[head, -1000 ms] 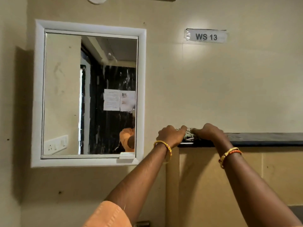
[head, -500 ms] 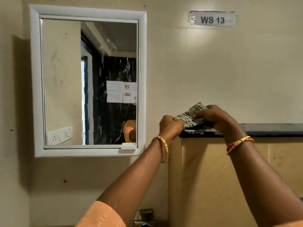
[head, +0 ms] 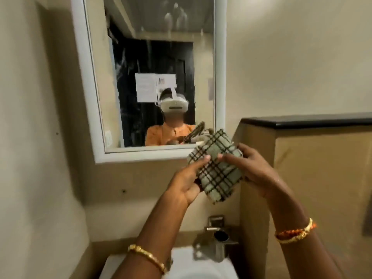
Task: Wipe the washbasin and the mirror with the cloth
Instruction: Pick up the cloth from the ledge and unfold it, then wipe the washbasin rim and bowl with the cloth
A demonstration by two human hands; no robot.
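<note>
A folded checked cloth (head: 217, 166), pale green with dark lines, is held up in front of me by both hands. My left hand (head: 186, 183) grips its lower left edge and my right hand (head: 251, 170) grips its right side. Behind and above it hangs the white-framed mirror (head: 153, 57), smeared, with a person in an orange top and a white headset reflected in it. Below my arms is the white washbasin (head: 185, 264), partly hidden by my forearms, with a metal tap (head: 218, 240) at its back.
A dark ledge (head: 306, 119) tops a beige partition (head: 322, 188) on the right, close to my right hand. Beige walls close in on the left and behind the basin.
Both hands lifted the cloth off the dark ledge and brought it down and left, in front of the mirror's lower corner. My view tilted down, so the basin and tap now show.
</note>
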